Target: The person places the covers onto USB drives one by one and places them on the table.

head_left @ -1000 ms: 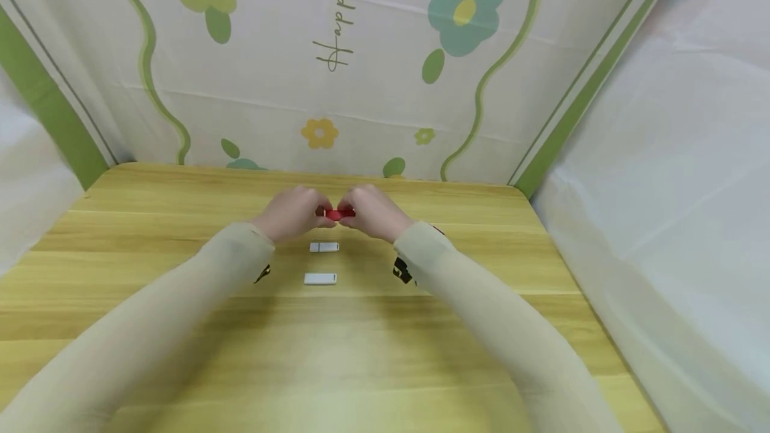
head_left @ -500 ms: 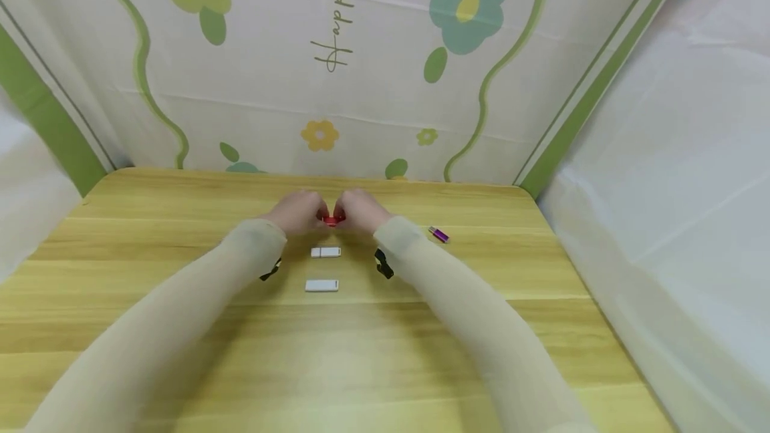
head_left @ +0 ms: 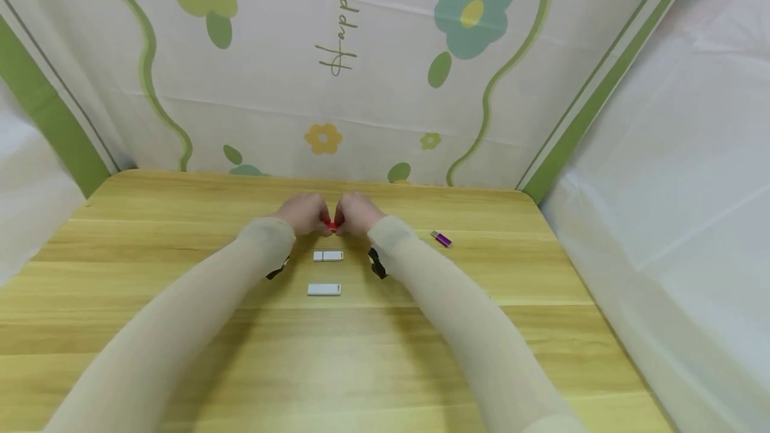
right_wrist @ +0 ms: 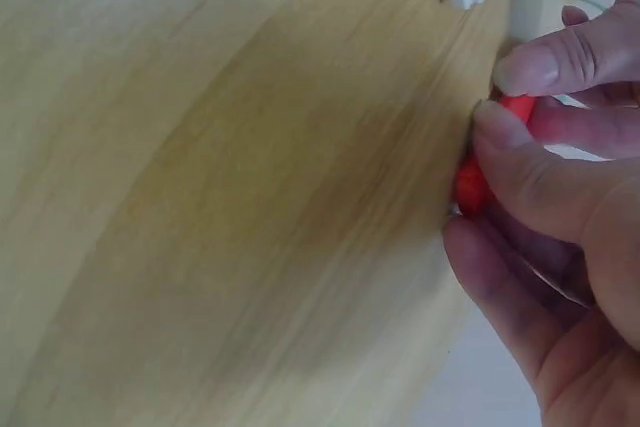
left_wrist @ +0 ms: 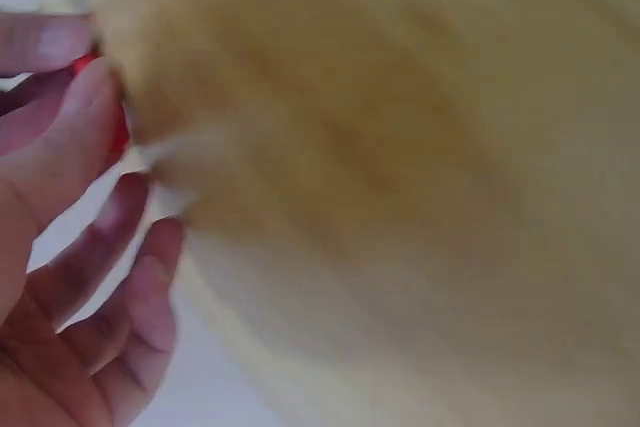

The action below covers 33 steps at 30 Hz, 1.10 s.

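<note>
At the far middle of the table, my two hands meet over a small red USB stick. My left hand pinches one end of it between thumb and fingers. The other end is pinched by my right hand. In the right wrist view the red body shows below the thumb, while the left wrist view gives only a sliver of red. Fingers cover most of the stick, so its ends are hidden. Just nearer than the hands lies a white USB stick, with a second white stick below it.
A purple USB stick with a metal plug lies right of the hands. The wooden table ends at a flowered cloth behind, and white cloth hangs on the right.
My hands have drawn closer together around the red stick, covering more of it. The right forearm has moved left, uncovering the purple stick. The view has shifted slightly.
</note>
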{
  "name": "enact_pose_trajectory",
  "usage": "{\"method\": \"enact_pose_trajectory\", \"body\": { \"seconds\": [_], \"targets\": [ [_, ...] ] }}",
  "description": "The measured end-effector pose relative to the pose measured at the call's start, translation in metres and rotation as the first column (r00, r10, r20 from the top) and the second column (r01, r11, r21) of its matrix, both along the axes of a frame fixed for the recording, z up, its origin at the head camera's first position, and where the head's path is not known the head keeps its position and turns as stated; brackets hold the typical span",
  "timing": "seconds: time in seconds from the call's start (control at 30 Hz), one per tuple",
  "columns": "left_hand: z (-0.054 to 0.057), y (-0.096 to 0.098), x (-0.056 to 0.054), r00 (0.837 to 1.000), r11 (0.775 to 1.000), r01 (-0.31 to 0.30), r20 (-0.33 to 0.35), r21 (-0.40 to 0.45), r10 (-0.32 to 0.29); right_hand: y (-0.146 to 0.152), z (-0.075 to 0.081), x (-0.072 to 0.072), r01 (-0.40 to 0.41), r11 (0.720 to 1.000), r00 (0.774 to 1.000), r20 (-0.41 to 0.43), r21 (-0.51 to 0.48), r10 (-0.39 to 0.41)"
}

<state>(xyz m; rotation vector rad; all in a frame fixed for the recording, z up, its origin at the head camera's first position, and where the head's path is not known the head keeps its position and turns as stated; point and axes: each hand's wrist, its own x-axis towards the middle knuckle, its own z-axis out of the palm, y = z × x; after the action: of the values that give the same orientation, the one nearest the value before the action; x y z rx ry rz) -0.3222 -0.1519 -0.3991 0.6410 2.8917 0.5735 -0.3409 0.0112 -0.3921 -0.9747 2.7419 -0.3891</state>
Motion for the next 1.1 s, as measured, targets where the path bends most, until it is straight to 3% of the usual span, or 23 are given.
{"method": "enact_pose_trajectory", "body": {
  "seconds": [0.33, 0.57, 0.73, 0.93, 1.1],
  "targets": [
    [-0.001, 0.013, 0.005, 0.989, 0.997, -0.026, -0.149, -0.078, 0.014, -0.002, 0.001, 0.008, 0.076, 0.997, 0.995, -0.06, 0.014, -0.075],
    [-0.005, 0.013, 0.004, 0.989, 0.995, -0.066, -0.133, -0.072, 0.056, -0.004, 0.0, 0.01, 0.106, 0.994, 0.993, -0.064, 0.026, -0.104],
    [0.003, 0.02, 0.007, 0.988, 0.988, -0.097, -0.135, -0.12, 0.08, -0.004, 0.001, 0.01, 0.11, 0.993, 0.99, -0.093, 0.031, -0.107],
    [0.014, 0.031, 0.011, 0.98, 0.962, -0.152, -0.164, -0.228, 0.116, -0.007, 0.002, 0.009, 0.105, 0.993, 0.989, -0.105, 0.047, -0.1],
    [0.008, 0.029, 0.01, 0.976, 0.96, -0.173, -0.173, -0.221, 0.136, -0.011, -0.003, 0.01, 0.1, 0.994, 0.991, -0.091, 0.04, -0.096]
  ]
}}
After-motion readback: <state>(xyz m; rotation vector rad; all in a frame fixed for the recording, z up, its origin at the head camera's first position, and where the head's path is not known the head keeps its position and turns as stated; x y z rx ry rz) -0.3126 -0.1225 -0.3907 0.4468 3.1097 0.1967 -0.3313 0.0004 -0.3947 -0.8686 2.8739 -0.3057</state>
